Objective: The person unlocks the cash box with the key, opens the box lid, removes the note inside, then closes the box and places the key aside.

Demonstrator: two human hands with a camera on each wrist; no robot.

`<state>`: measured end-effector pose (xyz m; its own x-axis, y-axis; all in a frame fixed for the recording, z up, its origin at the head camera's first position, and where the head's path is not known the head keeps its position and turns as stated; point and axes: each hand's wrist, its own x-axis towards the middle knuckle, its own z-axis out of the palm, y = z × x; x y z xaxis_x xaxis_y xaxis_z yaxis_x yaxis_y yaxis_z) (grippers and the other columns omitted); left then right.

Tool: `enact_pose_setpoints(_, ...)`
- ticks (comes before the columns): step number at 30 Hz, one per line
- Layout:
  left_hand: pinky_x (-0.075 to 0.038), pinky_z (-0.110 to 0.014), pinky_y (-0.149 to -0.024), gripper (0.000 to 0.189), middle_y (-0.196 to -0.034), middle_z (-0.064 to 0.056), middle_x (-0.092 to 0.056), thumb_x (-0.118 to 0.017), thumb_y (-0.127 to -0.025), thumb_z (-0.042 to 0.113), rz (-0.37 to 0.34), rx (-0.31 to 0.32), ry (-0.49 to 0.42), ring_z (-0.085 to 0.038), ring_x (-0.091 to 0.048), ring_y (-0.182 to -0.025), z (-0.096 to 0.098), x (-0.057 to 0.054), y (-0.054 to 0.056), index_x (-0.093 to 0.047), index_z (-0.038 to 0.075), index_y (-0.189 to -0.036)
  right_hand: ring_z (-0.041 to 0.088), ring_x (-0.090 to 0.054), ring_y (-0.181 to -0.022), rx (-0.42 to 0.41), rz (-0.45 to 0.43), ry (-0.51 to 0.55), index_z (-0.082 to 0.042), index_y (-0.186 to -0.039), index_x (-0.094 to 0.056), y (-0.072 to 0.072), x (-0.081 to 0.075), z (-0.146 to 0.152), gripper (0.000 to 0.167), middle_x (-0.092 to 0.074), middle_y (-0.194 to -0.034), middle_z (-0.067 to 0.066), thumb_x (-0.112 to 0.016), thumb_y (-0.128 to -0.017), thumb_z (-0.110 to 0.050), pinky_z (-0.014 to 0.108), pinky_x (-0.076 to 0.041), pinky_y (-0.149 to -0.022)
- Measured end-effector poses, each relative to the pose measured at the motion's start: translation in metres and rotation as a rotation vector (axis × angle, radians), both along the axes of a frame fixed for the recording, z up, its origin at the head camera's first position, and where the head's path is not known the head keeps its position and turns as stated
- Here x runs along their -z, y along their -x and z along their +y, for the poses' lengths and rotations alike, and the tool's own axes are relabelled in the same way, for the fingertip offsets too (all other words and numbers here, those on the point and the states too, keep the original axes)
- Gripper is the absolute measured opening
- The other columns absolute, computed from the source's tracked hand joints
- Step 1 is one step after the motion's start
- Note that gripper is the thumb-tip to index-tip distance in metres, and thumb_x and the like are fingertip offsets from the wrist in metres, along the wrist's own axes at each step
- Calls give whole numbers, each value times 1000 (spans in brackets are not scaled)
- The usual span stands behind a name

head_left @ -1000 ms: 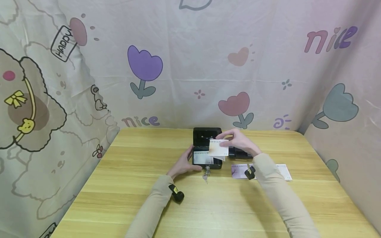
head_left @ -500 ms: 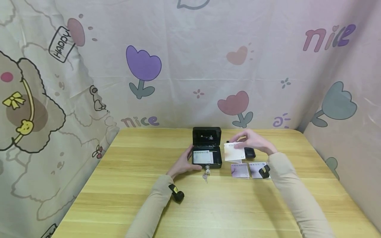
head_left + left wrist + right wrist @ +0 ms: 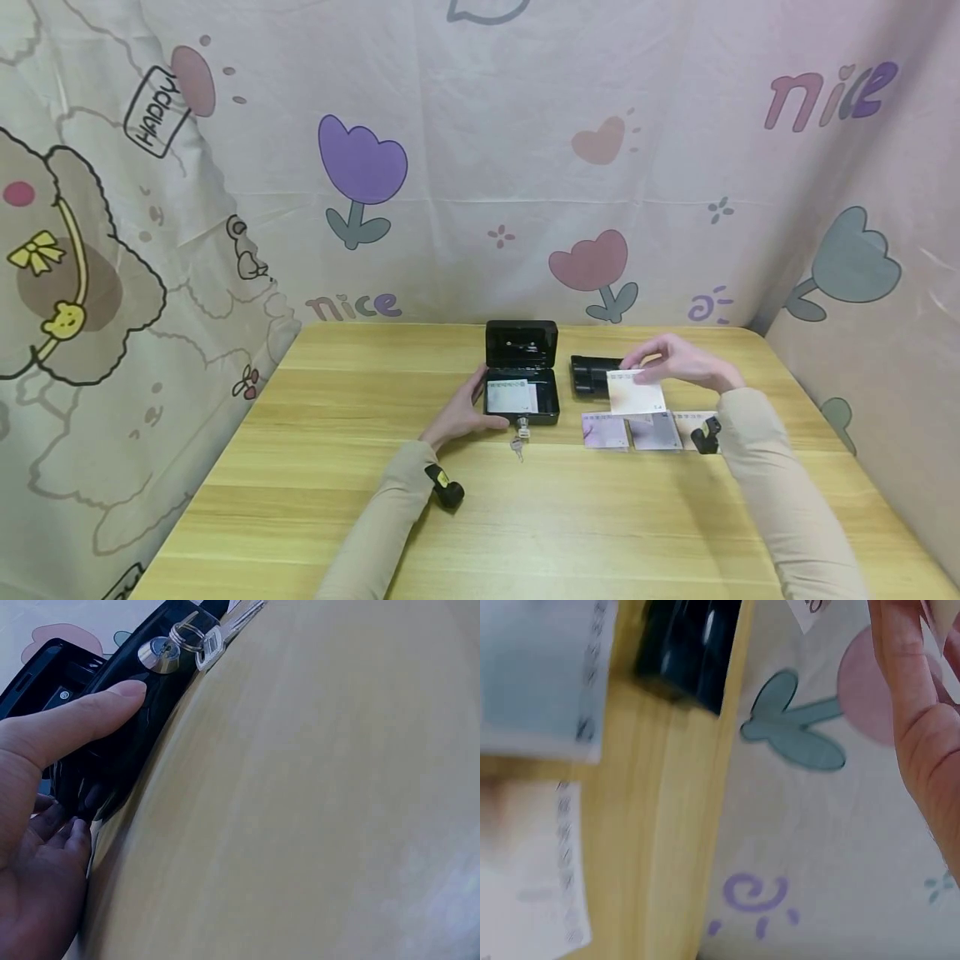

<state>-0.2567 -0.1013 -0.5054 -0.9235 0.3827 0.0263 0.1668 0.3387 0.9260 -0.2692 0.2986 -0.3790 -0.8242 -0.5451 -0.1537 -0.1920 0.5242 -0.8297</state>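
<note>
A small black cash box (image 3: 521, 343) stands with its lid up near the back of the table. Light-coloured banknotes (image 3: 508, 396) lie inside it. My left hand (image 3: 465, 414) grips the box's left side; in the left wrist view its thumb (image 3: 79, 724) lies along the front, beside the lock (image 3: 159, 655) with keys (image 3: 232, 628) hanging from it. Between thumb and fingers, my right hand (image 3: 678, 362) pinches a few pale orange banknotes (image 3: 636, 393), raised above the table to the right of the box. Their lower edge overlaps the notes lying behind them in the head view.
A black tray (image 3: 591, 377) lies right of the box, partly covered by the held notes. In front of it lie purple notes (image 3: 604, 431), greyish notes (image 3: 656, 434) and pale orange notes (image 3: 688, 423) in a row. A printed cloth (image 3: 450, 208) hangs behind the table.
My right hand has carried the pinched banknotes from over the cash box rightward, past the black tray to above the row of notes. My left hand has stayed on the box.
</note>
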Motion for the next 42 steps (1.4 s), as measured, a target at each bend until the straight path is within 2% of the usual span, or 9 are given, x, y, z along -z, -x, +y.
enact_pose_setpoints(7, -20, -46, -129, 120, -170, -16, -9, -90, -73, 18, 2, 0, 7, -36, -19, -156, 0, 0, 0, -9, 4, -162, 8, -66, -101, 0, -28, -8, 4, -118, -69, -3, 5, 32, 32, -75, -110, -7, -72, -90, -11, 24, -57, -88)
enact_pose_setpoints(16, -19, -46, -129, 120, -170, -17, -8, -89, -74, 18, -2, 11, 18, -37, -19, -156, 0, -2, 0, -8, 3, -162, 5, -67, -97, 12, -131, 8, 11, -120, -65, -9, 10, 73, 32, -74, -107, -10, -67, -93, -7, 23, -58, -86)
enact_pose_setpoints(20, -20, -48, -129, 121, -170, -17, -7, -89, -74, 18, -4, 13, 12, -38, -19, -156, 0, -3, 0, -8, 3, -162, 4, -66, -98, 48, -146, 15, 9, -120, -66, -13, 11, 90, 31, -74, -107, -13, -66, -94, -7, 21, -58, -87)
enact_pose_setpoints(24, -19, -46, -129, 121, -170, -17, -7, -90, -74, 19, -10, 13, 13, -37, -18, -156, 0, -3, 0, -8, 3, -162, 1, -65, -97, 96, -109, 6, 6, -118, -68, -17, 15, 108, 26, -73, -105, -16, -64, -95, -6, 18, -56, -85)
enact_pose_setpoints(28, -19, -46, -129, 121, -170, -18, -8, -90, -73, 19, -7, 16, 6, -36, -17, -156, -1, -1, 1, -8, 2, -161, 0, -64, -95, 161, -71, 1, 8, -117, -68, -21, 22, 122, 26, -72, -104, -18, -62, -95, -4, 17, -56, -82)
enact_pose_setpoints(37, -18, -45, -129, 122, -170, -18, -7, -89, -74, 17, -10, 28, -8, -36, -17, -156, -2, 0, 3, -6, 2, -161, -10, -58, -94, 328, 37, -76, 6, -121, -67, -29, 37, 148, 34, -66, -101, -29, -69, -95, -15, 15, -53, -79)
enact_pose_setpoints(42, -18, -43, -129, 122, -170, -17, -7, -90, -73, 16, -14, 26, -1, -35, -17, -156, -1, -1, 3, -6, 2, -161, -20, -48, -95, 387, 102, -123, 6, -125, -65, -35, 43, 156, 41, -59, -102, -37, -71, -94, -20, 10, -49, -78)
